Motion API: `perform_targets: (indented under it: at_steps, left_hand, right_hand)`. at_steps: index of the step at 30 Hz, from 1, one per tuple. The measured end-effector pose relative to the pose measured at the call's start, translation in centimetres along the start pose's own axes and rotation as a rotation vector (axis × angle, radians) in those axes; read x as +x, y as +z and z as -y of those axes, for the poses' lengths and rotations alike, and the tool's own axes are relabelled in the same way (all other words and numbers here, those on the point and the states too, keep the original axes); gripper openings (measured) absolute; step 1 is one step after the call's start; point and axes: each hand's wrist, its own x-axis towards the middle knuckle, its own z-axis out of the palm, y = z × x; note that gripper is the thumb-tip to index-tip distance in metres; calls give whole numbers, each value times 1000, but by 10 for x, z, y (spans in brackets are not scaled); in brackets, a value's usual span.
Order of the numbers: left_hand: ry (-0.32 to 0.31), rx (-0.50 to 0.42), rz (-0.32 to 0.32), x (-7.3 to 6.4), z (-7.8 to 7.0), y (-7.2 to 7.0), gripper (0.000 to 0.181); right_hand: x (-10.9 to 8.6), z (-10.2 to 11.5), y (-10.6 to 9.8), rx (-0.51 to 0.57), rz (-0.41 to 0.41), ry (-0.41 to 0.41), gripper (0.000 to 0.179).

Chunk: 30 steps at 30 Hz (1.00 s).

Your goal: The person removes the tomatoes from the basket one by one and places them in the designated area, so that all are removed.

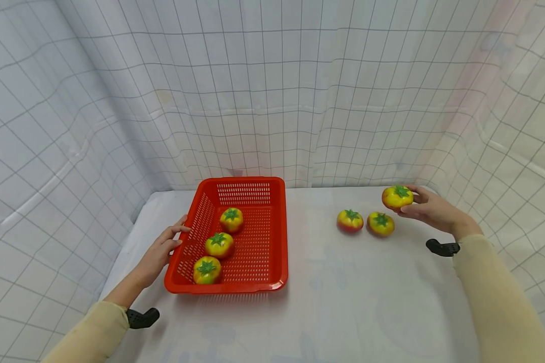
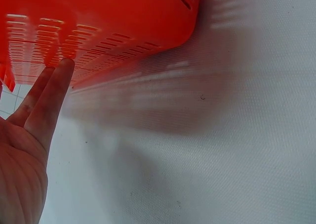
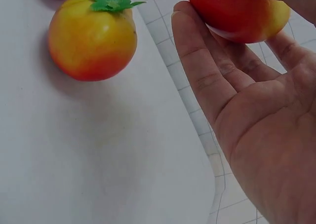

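My right hand (image 1: 431, 207) holds a yellow-and-red tomato (image 1: 397, 198) with a green leafy top, raised above the table, between thumb and fingers. In the right wrist view, the red side of this held tomato (image 3: 232, 12) shows over my fingers. Just left of that hand, two similar tomatoes, a nearer one (image 1: 381, 224) and a farther-left one (image 1: 350, 221), sit on the table. My left hand (image 1: 156, 254) rests at the left rim of a red perforated basket (image 1: 279, 242); in the left wrist view, straight fingers (image 2: 52, 98) touch its outer wall.
Inside the basket, along its left side, lie three tomatoes: a back one (image 1: 231, 220), a middle one (image 1: 220, 245) and a front one (image 1: 207, 270). A white-covered table (image 1: 327, 302) bears everything. Grid-patterned white curtains (image 1: 272, 91) surround it at the back and sides.
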Motion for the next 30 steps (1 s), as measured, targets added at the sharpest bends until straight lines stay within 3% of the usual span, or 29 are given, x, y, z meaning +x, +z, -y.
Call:
perform_targets:
  at_steps: [8, 20, 30]
  left_hand:
    - [-3, 5, -6, 1, 1, 0, 37]
    - [17, -8, 4, 0, -1, 1, 36]
    - [1, -3, -1, 0, 0, 0, 36]
  right_hand:
    - [-12, -13, -12, 49, -50, 7, 68]
    - [-24, -28, -25, 84, -117, 70, 72]
    - [-28, -35, -26, 118, -130, 71, 82]
